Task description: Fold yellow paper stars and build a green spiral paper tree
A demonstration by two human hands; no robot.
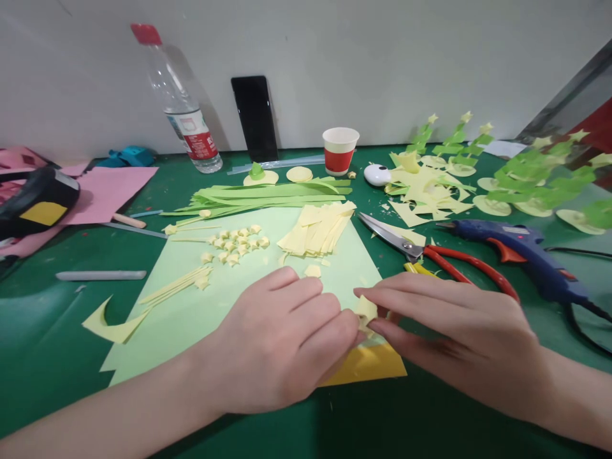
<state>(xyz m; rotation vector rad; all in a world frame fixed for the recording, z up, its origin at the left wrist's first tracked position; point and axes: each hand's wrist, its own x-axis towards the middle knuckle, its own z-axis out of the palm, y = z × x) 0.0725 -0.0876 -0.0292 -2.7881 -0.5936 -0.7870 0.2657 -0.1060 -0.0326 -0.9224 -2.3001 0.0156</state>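
Observation:
Between my two hands is a small pale-yellow folded paper star point(366, 310). My right hand point(459, 338) pinches it between thumb and fingers. My left hand point(287, 331) is closed, its knuckles up and its fingertips hidden, meeting the star from the left. Just beyond my hands lies a flat paper pentagon point(313, 271) on the light green sheets point(182, 319). Several finished paper stars point(239, 242) sit in a cluster farther left. Narrow paper strips point(176, 285) lie beside them, and a pile of wider yellow strips point(318, 229) is behind the pentagon.
Scissors point(449, 261) with red handles and a blue glue gun point(521, 252) lie right of the sheets. Green strips point(258, 194), a paper cup point(340, 151), a bottle point(186, 115) and a phone point(255, 119) are at the back. Paper plants point(530, 178) stand far right; a pen point(101, 275) lies left.

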